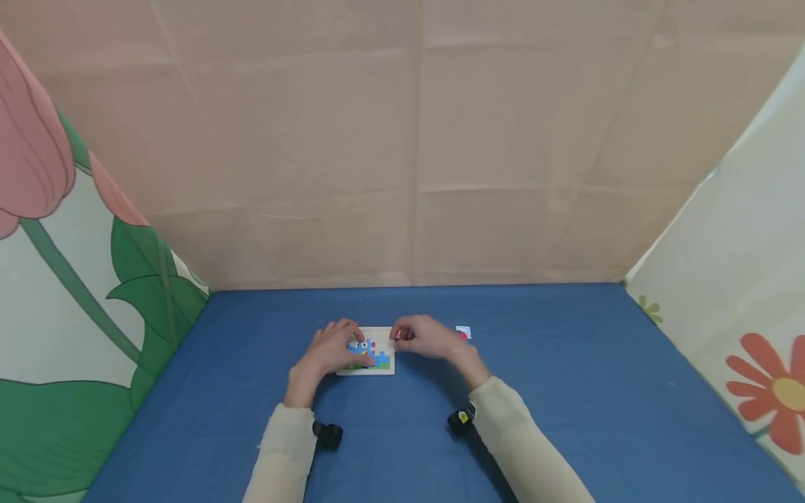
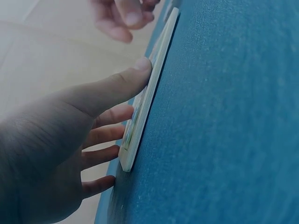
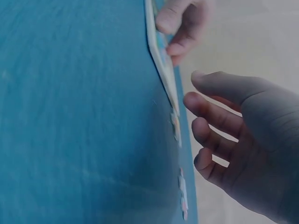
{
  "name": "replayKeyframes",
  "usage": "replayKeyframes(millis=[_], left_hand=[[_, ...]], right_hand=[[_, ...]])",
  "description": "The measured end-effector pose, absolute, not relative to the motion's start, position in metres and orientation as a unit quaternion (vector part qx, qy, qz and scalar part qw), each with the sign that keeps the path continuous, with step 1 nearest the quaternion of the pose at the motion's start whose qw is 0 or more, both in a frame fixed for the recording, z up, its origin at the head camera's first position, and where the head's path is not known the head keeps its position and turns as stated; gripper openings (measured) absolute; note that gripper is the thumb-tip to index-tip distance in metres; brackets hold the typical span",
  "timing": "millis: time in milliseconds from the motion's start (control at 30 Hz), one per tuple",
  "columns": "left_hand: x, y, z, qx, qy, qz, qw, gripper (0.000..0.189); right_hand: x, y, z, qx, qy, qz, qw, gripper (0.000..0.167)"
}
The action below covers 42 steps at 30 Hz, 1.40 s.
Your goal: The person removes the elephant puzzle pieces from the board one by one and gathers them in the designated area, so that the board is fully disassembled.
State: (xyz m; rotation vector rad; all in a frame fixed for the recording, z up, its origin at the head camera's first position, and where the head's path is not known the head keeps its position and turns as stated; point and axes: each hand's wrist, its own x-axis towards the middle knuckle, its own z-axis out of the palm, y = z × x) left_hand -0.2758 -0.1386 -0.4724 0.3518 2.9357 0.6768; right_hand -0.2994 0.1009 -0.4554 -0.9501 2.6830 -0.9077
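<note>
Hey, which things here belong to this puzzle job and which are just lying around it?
Seem to belong: puzzle board; loose puzzle pieces; left hand; right hand.

Just surroundings: blue cloth; beige backdrop; flower-printed panels; black wrist devices.

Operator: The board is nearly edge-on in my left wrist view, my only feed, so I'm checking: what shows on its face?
Observer: The head view shows a blue-and-green picture, partly hidden by fingers, on the board.
Operator: Anything beyond the right hand?
Observer: Yes, a white-and-pink piece lies to its right in the head view.
Operator: And right beside the board?
Observer: The right wrist view shows another loose piece by its corner; whether they touch, I can't tell.
</note>
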Motion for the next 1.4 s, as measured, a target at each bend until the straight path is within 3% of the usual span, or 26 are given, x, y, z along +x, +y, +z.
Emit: replayKeyframes(millis=[400, 767, 1133, 1400], left_hand=[[-0.277, -0.140, -0.474, 0.123, 0.965, 0.228, 0.048, 0.047], [-0.275, -0.144, -0.472, 0.128, 0.954, 0.263, 0.060, 0.052], [-0.274, -0.143, -0.468, 0.107, 0.947, 0.289, 0.084, 0.063], [-0.273, -0.142, -0.469, 0.107, 0.946, 0.298, 0.077, 0.053]], right_hand=[[-0.305, 0.070, -0.460, -0.324, 0.908, -0.254, 0.076, 0.027], [-0.307, 0.057, -0.460, -0.308, 0.913, -0.230, 0.139, 0.041], [-0.313, 0.050, -0.456, -0.293, 0.914, -0.218, 0.177, 0.043], [-0.311, 0.048, -0.454, -0.288, 0.911, -0.231, 0.183, 0.041]])
